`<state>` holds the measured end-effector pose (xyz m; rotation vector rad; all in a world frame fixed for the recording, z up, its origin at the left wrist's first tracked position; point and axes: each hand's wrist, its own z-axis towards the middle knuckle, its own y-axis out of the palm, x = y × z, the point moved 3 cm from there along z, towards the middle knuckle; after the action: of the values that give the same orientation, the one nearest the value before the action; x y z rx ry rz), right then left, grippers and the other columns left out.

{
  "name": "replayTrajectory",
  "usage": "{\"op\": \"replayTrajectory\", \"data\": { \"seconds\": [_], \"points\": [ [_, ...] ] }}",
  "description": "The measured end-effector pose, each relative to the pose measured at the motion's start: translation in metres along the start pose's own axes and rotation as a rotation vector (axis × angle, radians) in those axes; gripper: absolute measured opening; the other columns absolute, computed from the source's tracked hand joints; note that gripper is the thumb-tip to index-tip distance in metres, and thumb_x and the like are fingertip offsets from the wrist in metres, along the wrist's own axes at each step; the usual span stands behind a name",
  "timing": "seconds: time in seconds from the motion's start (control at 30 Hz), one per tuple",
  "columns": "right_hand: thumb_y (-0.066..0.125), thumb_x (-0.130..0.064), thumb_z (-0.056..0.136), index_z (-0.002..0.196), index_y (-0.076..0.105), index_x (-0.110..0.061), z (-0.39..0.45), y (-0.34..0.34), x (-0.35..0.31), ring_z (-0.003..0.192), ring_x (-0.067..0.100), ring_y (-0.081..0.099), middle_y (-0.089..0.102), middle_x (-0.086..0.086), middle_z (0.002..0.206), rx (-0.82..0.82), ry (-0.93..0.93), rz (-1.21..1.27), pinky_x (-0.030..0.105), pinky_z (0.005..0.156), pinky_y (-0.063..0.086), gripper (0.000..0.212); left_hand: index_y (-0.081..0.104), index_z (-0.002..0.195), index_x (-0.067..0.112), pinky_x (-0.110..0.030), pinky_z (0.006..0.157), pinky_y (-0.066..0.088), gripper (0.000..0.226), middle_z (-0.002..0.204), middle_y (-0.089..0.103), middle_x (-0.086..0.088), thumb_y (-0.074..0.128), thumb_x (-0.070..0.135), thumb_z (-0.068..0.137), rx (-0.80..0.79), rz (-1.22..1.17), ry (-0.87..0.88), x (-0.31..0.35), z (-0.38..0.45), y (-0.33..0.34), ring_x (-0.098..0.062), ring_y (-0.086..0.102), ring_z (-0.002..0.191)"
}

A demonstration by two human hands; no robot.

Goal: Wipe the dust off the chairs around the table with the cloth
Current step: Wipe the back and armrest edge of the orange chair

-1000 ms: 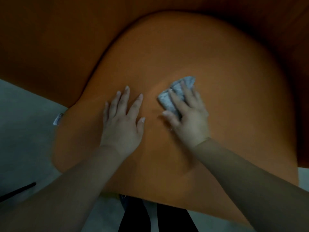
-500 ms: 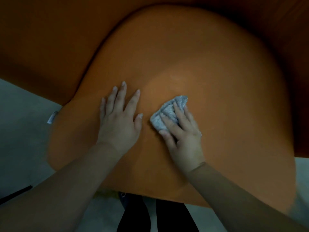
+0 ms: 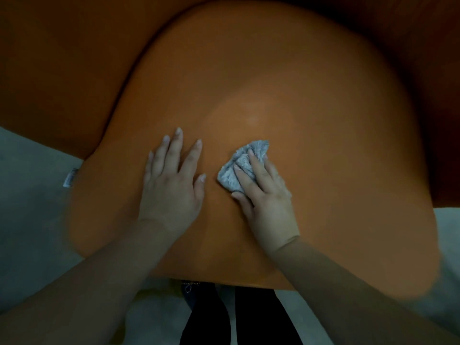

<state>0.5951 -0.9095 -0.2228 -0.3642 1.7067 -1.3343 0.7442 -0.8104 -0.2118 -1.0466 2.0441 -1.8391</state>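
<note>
Right hand (image 3: 266, 205) presses the bunched cloth (image 3: 239, 168) flat-fingered on the orange chair seat (image 3: 311, 108), frame centre; left hand (image 3: 171, 185) rests open beside it. Risk — the loose grip lets the cloth slip, leaving dust near the edges.

Cloth (image 3: 240, 168) on chair (image 3: 311, 115), right of left hand (image 3: 171, 188)

Cloth (image 3: 242, 168) — lower right part hidden under the fingers of the right hand (image 3: 267, 202). Both forearms cut off by the bottom edge of the frame. Chair seat (image 3: 311, 120) blurred at its lower right rim. White tag (image 3: 70, 178) at left — print too small to read.
</note>
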Motion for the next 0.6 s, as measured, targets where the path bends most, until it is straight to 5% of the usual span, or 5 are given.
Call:
{"op": "replayTrajectory", "data": {
  "seconds": [0.1, 0.23, 0.47, 0.6],
  "points": [
    [0.065, -0.021, 0.089, 0.123, 0.064, -0.01, -0.012, -0.021, 0.045, 0.13, 0.044, 0.043, 0.047, 0.015, 0.143, 0.093, 0.103, -0.08, 0.053, 0.103, 0.041, 0.036, 0.026, 0.151, 0.024, -0.048, 0.119, 0.006, 0.06, 0.162, 0.007, -0.006, 0.043, 0.036, 0.095, -0.007, 0.003, 0.01, 0.0, 0.0, 0.001, -0.026, 0.003, 0.148],
    [0.056, -0.02, 0.094, 0.128, 0.06, -0.009, -0.024, -0.034, 0.064, 0.138, 0.04, 0.032, 0.04, 0.012, 0.149, 0.229, 0.429, -0.035, 0.039, 0.113, 0.021, 0.036, 0.022, 0.152, 0.025, -0.046, 0.119, 0.004, 0.06, 0.162, 0.004, -0.006, 0.042, 0.037, 0.097, -0.007, 0.023, 0.011, 0.0, -0.001, 0.001, -0.025, 0.001, 0.148],
    [0.056, -0.029, 0.094, 0.128, 0.061, -0.016, -0.046, 0.003, -0.003, 0.137, 0.034, 0.037, 0.045, 0.007, 0.147, 0.073, 0.058, -0.001, 0.046, 0.103, 0.036, 0.037, 0.023, 0.152, 0.024, -0.045, 0.118, 0.001, 0.059, 0.162, 0.005, -0.003, 0.04, 0.037, 0.097, -0.032, 0.054, 0.067, 0.004, -0.013, 0.004, -0.024, 0.001, 0.148],
    [0.064, -0.014, 0.089, 0.126, 0.062, -0.008, -0.054, -0.027, 0.056, 0.132, 0.044, 0.041, 0.047, 0.017, 0.143, 0.165, 0.217, -0.071, 0.053, 0.106, 0.037, 0.037, 0.024, 0.152, 0.025, -0.046, 0.118, 0.003, 0.058, 0.162, 0.006, -0.003, 0.041, 0.036, 0.097, -0.038, 0.068, 0.081, 0.002, -0.022, 0.007, -0.024, 0.003, 0.148]
  ]
}}
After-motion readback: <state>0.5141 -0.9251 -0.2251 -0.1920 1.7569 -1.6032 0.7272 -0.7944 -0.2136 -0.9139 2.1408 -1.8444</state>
